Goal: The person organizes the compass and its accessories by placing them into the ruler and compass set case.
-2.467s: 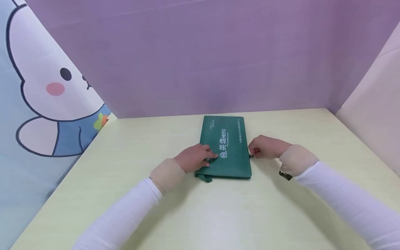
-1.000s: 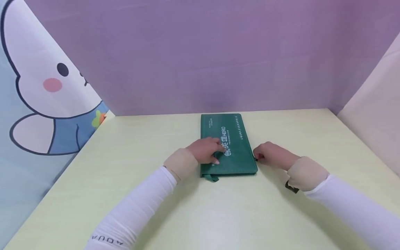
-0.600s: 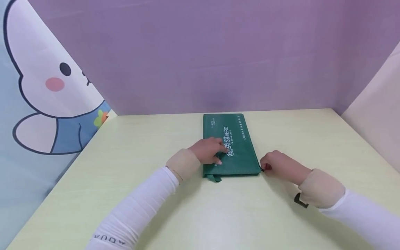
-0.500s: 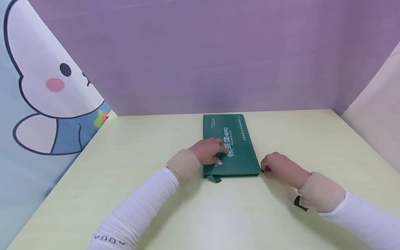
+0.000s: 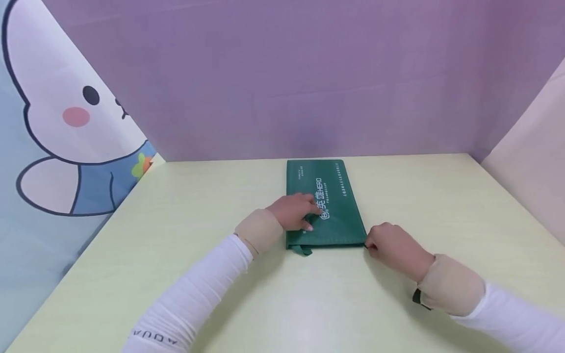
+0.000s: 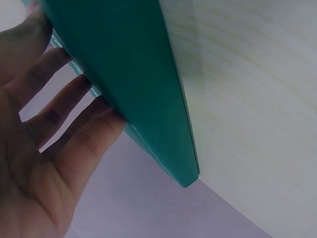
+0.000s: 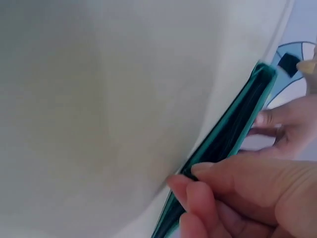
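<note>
A green zip pouch (image 5: 342,223) with white lettering lies flat on the table, its long side running away from me. My left hand (image 5: 290,212) rests on top with spread, lightly bent fingers. In the left wrist view those fingertips touch the pouch's upper face beside its thick green spine (image 6: 129,69). At the near right corner my right hand (image 5: 397,249) pinches a small dark zipper pull (image 7: 188,172) between thumb and forefinger. The dark zipper side (image 7: 233,129) runs between two green edges in the right wrist view; most of the pull is hidden by the fingers.
A short green strap (image 5: 302,250) sticks out at the near left corner. The pale wooden table (image 5: 309,304) meets a purple backdrop (image 5: 287,83) behind the pouch. A cartoon rabbit sheet (image 5: 84,137) hangs on the left, a pale sheet (image 5: 534,157) on the right.
My right hand has slid along the pouch's right side toward me, to the near corner, with the zipper pull. The pouch has shifted slightly right; my left hand stayed on top.
</note>
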Demonstrator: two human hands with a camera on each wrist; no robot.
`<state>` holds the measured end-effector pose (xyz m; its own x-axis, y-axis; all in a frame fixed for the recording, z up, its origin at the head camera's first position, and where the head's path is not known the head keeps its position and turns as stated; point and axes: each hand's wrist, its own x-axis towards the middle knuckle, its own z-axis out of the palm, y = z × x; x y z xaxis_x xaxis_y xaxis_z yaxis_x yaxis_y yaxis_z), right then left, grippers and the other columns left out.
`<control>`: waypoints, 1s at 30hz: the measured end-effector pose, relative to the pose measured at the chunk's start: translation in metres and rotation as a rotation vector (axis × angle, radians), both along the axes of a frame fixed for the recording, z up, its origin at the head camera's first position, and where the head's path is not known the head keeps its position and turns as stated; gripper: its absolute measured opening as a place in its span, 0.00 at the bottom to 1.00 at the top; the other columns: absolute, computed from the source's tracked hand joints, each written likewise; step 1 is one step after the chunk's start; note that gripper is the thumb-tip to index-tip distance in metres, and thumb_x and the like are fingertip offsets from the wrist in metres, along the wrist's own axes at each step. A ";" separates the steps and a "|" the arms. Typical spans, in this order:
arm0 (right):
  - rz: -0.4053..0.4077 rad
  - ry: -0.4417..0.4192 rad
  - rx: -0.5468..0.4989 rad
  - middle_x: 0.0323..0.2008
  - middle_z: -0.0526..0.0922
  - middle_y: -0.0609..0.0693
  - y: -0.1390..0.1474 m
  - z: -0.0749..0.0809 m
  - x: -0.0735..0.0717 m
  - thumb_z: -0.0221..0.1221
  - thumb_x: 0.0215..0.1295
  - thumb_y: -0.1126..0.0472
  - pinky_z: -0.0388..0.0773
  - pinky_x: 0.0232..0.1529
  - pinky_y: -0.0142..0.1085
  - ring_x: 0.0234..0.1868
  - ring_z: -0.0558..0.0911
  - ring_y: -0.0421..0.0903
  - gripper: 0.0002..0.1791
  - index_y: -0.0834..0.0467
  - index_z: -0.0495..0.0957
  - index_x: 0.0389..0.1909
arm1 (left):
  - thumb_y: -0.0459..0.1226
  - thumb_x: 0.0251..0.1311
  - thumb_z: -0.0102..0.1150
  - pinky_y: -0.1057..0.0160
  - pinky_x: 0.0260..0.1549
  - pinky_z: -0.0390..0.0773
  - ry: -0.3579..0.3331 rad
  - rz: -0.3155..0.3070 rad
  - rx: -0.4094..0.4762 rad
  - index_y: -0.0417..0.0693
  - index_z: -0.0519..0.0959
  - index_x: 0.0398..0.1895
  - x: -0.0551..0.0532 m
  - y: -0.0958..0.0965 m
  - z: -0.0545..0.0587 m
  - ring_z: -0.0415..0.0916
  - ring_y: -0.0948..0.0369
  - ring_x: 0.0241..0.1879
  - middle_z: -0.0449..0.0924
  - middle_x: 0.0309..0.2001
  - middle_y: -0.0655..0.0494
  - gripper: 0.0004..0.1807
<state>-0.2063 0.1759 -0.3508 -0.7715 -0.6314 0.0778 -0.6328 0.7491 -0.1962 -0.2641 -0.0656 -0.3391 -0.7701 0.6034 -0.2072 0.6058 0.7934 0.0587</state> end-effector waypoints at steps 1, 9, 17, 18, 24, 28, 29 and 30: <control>0.004 -0.007 -0.002 0.14 0.66 0.42 -0.002 0.000 0.002 0.57 0.48 0.77 0.57 0.21 0.27 0.19 0.60 0.38 0.20 0.52 0.70 0.07 | 0.47 0.56 0.62 0.61 0.54 0.71 -0.001 0.000 0.000 0.57 0.72 0.62 0.000 0.000 0.000 0.69 0.58 0.54 0.71 0.56 0.55 0.28; -0.001 -0.045 0.017 0.12 0.66 0.42 -0.017 0.004 0.009 0.59 0.50 0.75 0.58 0.21 0.27 0.18 0.61 0.38 0.18 0.53 0.72 0.09 | 0.47 0.57 0.61 0.62 0.55 0.70 0.005 -0.005 -0.017 0.58 0.71 0.63 0.000 -0.001 0.000 0.69 0.59 0.54 0.72 0.56 0.55 0.29; 0.008 0.007 0.121 0.14 0.72 0.47 -0.036 0.003 0.010 0.60 0.52 0.73 0.66 0.20 0.30 0.18 0.66 0.40 0.12 0.58 0.75 0.14 | 0.48 0.57 0.61 0.61 0.55 0.70 0.009 -0.019 -0.029 0.59 0.71 0.64 -0.001 -0.001 0.000 0.68 0.58 0.55 0.71 0.57 0.55 0.29; 0.013 0.008 0.130 0.14 0.72 0.47 -0.039 0.003 0.009 0.60 0.53 0.73 0.67 0.20 0.31 0.18 0.66 0.40 0.12 0.58 0.76 0.14 | 0.48 0.58 0.60 0.61 0.55 0.70 0.011 -0.020 -0.029 0.59 0.71 0.64 0.000 -0.001 0.000 0.68 0.58 0.55 0.71 0.57 0.56 0.29; 0.026 0.009 0.157 0.15 0.73 0.49 -0.057 0.004 0.009 0.60 0.54 0.72 0.69 0.21 0.31 0.17 0.68 0.41 0.10 0.60 0.77 0.17 | 0.49 0.58 0.59 0.60 0.52 0.72 0.017 -0.019 -0.033 0.59 0.70 0.64 0.003 -0.004 0.002 0.68 0.58 0.54 0.70 0.56 0.56 0.29; 0.051 0.026 0.147 0.16 0.75 0.51 -0.069 0.005 0.013 0.59 0.56 0.72 0.72 0.21 0.34 0.17 0.71 0.42 0.08 0.62 0.77 0.19 | 0.48 0.58 0.60 0.60 0.53 0.72 0.020 -0.014 -0.034 0.60 0.70 0.64 0.004 -0.004 0.004 0.68 0.58 0.54 0.70 0.57 0.56 0.28; 0.054 0.023 0.145 0.16 0.76 0.52 -0.073 0.006 0.014 0.58 0.56 0.72 0.73 0.21 0.34 0.17 0.72 0.43 0.08 0.62 0.77 0.20 | 0.48 0.59 0.59 0.60 0.53 0.72 0.018 -0.014 -0.034 0.60 0.70 0.64 0.004 -0.004 0.004 0.68 0.59 0.54 0.70 0.57 0.56 0.28; 0.055 0.014 0.144 0.17 0.76 0.52 -0.077 0.006 0.015 0.58 0.57 0.72 0.74 0.22 0.35 0.17 0.72 0.43 0.07 0.62 0.78 0.20 | 0.48 0.59 0.59 0.60 0.53 0.71 0.015 -0.012 -0.033 0.60 0.70 0.64 0.004 -0.004 0.004 0.67 0.59 0.54 0.70 0.57 0.56 0.28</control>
